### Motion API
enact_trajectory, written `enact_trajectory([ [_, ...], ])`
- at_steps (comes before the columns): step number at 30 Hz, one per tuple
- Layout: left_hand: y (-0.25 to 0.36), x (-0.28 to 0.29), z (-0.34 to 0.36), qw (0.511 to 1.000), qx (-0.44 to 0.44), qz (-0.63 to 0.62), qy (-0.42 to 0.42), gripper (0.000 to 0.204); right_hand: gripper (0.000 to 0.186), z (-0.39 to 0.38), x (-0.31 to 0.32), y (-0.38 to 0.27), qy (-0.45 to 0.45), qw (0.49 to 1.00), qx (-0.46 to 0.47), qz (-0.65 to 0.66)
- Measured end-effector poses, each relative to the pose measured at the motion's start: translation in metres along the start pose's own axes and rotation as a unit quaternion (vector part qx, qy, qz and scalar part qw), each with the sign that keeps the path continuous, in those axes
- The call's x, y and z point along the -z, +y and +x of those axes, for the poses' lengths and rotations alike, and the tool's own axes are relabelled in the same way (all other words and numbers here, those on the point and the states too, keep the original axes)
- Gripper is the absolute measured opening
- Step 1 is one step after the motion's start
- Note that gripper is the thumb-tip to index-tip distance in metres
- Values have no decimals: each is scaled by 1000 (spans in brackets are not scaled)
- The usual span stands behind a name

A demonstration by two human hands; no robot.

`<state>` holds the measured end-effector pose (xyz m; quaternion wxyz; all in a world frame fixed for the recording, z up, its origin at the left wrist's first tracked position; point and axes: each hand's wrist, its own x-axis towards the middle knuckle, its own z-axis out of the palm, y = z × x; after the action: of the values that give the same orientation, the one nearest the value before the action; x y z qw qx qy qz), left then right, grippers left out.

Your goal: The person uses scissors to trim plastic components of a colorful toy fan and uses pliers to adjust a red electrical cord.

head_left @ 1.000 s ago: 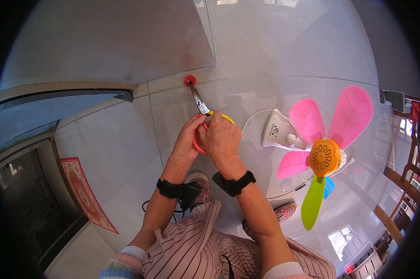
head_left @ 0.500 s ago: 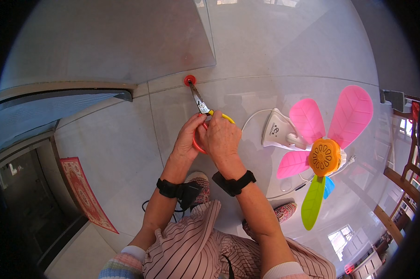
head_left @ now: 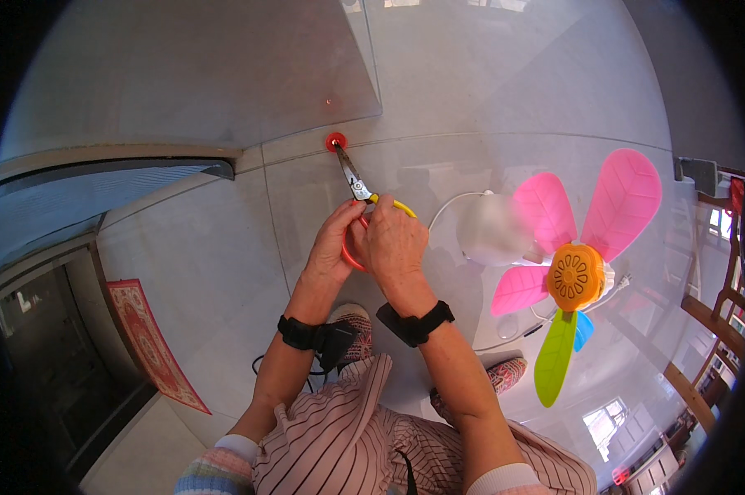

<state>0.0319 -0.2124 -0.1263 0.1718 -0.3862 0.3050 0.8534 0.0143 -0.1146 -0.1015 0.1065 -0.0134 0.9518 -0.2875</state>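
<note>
My left hand and my right hand are close together, low over the floor. Both are closed round a pair of long-nosed pliers with one red and one yellow handle. The metal jaws point away from me, and their tips reach the middle of a small red ring. Whether the tips grip the ring or only overlap it is hard to tell. My right hand covers much of the handles and some of my left fingers.
A toy-like fan with pink and green blades, an orange hub and a white base stands to the right, its cord on the tiles. A grey panel fills the far left. Near left lies a red patterned mat.
The jaw tips and red ring have shifted very slightly. Both hands keep the same hold on the pliers.
</note>
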Motion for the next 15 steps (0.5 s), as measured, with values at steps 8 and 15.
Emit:
enact_trajectory([
  [8, 0, 3, 2, 1000, -3, -1, -2, 17, 33, 1, 2, -2, -31, 999, -4, -18],
  [15, -1, 5, 3, 1000, -3, -3, -2, 17, 31, 0, -2, -1, -3, 1000, -2, 0],
])
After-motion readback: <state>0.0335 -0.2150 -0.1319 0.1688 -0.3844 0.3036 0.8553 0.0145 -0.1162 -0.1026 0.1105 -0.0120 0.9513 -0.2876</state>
